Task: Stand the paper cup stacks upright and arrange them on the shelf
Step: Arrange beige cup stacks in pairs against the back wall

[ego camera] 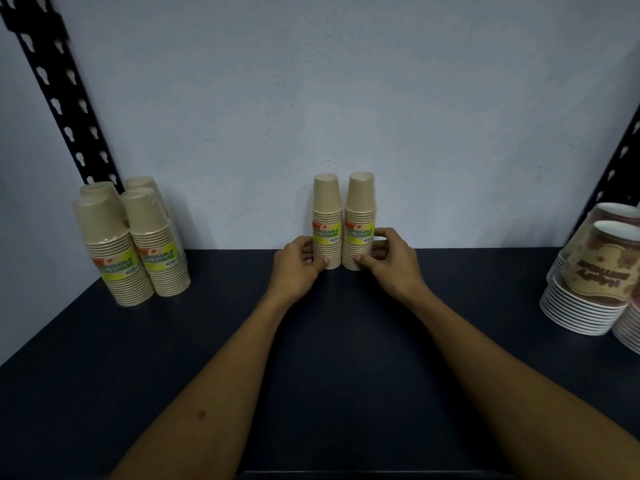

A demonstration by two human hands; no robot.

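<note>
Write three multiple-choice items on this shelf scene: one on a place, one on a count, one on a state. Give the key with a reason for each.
1. Where do the two cup stacks that the hands hold stand?
A. at the shelf's front edge
B. at the back, by the wall
C. on top of the white plates

2. How many tan cup stacks stand in the group at the left?
A. two
B. four
C. six

3. How do the two held stacks stand?
A. upright, side by side
B. lying flat
C. one on top of the other

Key:
1 B: the left stack and right stack stand by the wall at the back of the shelf.
2 B: the left group shows four cup tops.
3 A: both stand on their rims; the left hand grips one and the right hand the other.
</note>
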